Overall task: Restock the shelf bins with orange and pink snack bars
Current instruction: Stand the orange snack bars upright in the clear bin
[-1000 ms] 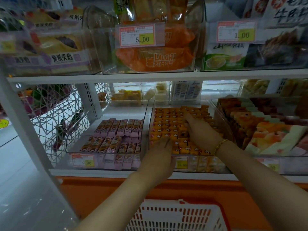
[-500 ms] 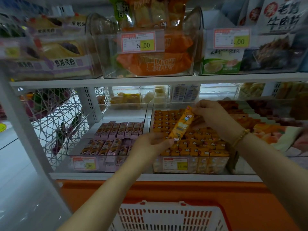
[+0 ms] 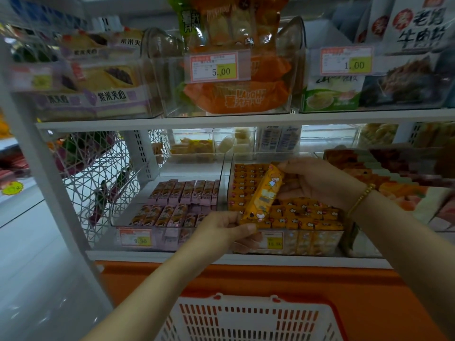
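The orange bin (image 3: 315, 242) looks nearly full to us: its bars stand on end in tight rows up to the front wall. One orange bar (image 3: 262, 195) is not yet in place. We hold it slanted just above these rows. The left hand (image 3: 221, 230) pinches its lower end between thumb and fingers (image 3: 246, 227), and the right hand (image 3: 317, 183) is curled round its upper end. This bar must yet find a gap, and we judge that few gaps are left.

The pink bin (image 3: 162, 238) beside it is less full. The pink bars (image 3: 182, 193) make two rows and bare floor shows behind them, so most of the remaining work seems to be there. In the part of the basket (image 3: 246, 318) that shows, we see no bars.

One second ago both hands lay down among the orange rows and no bar was lifted. Half a second ago the bar was already up between the two hands. Since then its slant and both grips are nearly the same.
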### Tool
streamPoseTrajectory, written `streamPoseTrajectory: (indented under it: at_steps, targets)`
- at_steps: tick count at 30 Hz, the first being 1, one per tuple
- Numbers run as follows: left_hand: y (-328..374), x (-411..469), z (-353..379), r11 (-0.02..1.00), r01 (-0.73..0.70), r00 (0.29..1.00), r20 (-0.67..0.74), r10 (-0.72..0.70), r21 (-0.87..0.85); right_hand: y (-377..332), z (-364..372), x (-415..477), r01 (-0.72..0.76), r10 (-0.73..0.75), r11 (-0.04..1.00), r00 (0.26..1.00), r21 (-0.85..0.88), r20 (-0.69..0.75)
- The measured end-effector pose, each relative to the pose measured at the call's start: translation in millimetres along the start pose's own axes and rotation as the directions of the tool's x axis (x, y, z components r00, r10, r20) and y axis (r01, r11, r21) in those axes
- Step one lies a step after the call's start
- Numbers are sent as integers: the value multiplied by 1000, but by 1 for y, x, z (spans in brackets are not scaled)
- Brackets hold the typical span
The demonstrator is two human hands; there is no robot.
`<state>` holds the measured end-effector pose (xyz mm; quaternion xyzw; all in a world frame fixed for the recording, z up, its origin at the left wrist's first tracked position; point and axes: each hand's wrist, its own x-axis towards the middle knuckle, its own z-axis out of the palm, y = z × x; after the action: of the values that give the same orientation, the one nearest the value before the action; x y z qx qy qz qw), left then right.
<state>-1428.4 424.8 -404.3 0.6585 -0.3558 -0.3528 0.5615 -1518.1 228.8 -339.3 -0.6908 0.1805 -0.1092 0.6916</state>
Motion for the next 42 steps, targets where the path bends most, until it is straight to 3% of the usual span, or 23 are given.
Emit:
streamPoseTrajectory:
  at_steps: [4, 9, 14, 16, 18, 20, 22, 25, 28, 32, 35, 38, 40, 42]
  targets:
    - [-2, 1, -1, 999, 41, 999, 4, -41, 15, 0, -6, -2, -14, 14, 997, 1000, 69, 5]
    - [-3, 4, 3, 997, 35, 999, 23, -36, 62, 0, -13, -2, -27, 27, 1000, 1000, -1, 8]
    - [-6, 5, 6, 987, 29, 998, 48, -37, 158, 3, -17, 0, 20, 5, 931, 998, -364, 69]
    - [-6, 3, 7, 987, 46, 996, 68, -57, 156, 4, -16, 1, 38, 2, 904, 996, -427, 92]
    - [-5, 3, 7, 994, 89, 992, 79, -94, 59, 4, -15, 1, 52, -2, 916, 992, -398, 124]
    - [-2, 5, 3, 972, 172, 983, 91, -159, -160, 3, -17, -1, 57, 2, 935, 986, -351, 166]
    - [2, 7, -4, 897, 257, 964, 157, -213, -359, 1, -18, -3, 63, 5, 956, 973, -286, 231]
    - [7, 3, -11, 784, 347, 931, 291, -221, -514, 0, -17, -5, 77, -8, 978, 942, -195, 336]
    - [11, -1, -12, 727, 387, 897, 413, -156, -567, 0, -11, -6, 101, -23, 980, 914, -170, 405]
    - [15, 4, -12, 659, 380, 842, 537, 44, -650, 0, -8, -5, 177, -138, 983, 874, -40, 466]
    - [16, 11, -13, 632, 389, 808, 578, 115, -670, -2, -6, -8, 239, -203, 971, 850, -13, 486]
    - [20, 13, -10, 653, 344, 860, 506, 70, -675, -5, -4, -11, 282, -221, 956, 877, -83, 426]
    - [22, 15, -3, 752, 238, 948, 314, -44, -614, -4, -5, -8, 230, -192, 967, 941, -109, 278]
    - [21, 17, 6, 894, 158, 986, 119, -118, -418, -4, -9, -3, 109, -92, 981, 990, -162, 110]
